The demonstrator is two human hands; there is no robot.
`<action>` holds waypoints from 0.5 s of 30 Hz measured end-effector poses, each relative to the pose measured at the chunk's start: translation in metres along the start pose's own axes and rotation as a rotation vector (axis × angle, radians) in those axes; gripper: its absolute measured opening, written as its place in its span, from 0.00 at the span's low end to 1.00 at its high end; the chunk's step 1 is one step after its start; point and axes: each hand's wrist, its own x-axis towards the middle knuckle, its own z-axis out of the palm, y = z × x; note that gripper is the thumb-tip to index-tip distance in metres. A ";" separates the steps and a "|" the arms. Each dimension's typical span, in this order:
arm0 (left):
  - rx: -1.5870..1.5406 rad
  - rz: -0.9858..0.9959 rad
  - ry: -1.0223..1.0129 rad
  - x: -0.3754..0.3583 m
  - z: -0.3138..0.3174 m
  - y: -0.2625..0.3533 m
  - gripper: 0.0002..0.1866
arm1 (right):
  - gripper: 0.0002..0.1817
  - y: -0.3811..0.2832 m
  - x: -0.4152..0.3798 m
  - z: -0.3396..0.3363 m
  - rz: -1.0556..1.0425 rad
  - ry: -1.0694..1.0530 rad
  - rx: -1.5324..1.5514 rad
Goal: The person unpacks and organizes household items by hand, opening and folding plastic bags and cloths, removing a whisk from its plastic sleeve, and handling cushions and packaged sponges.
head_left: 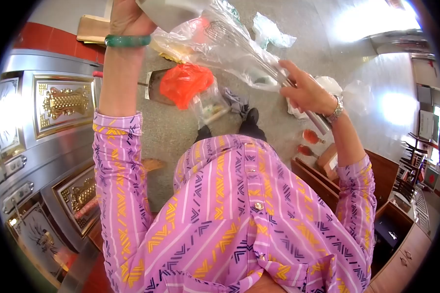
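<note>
A metal whisk (264, 59) slants across the upper middle, its wires at the far end and its handle running down to the right. My right hand (310, 92), with a watch at the wrist, is closed round the handle. Clear plastic bag (234, 63) lies along and around the whisk, so its wires show only in part. At the top edge my left hand (129, 19), with a green bangle at its wrist, is partly cut off by the frame. Its fingers are mostly hidden against a smooth pale thing (173, 13) whose kind I cannot make out.
On the floor are a red plastic bag (186, 84), a crumpled clear bag (271, 30) and a grey cloth (236, 101). Silver door panels (63, 105) with gold ornament stand at left. Wooden furniture (376, 178) and two red-filled bottles (312, 136) are at right.
</note>
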 end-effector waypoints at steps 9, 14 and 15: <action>-0.058 0.013 -0.072 -0.020 0.039 0.008 0.18 | 0.28 0.003 -0.016 0.011 0.007 0.041 0.183; 0.008 0.080 -0.090 -0.022 0.057 0.013 0.18 | 0.31 0.006 -0.026 0.014 -0.079 0.102 0.361; -0.028 0.057 -0.132 -0.021 0.061 0.013 0.18 | 0.31 0.005 -0.029 0.015 -0.081 0.106 0.360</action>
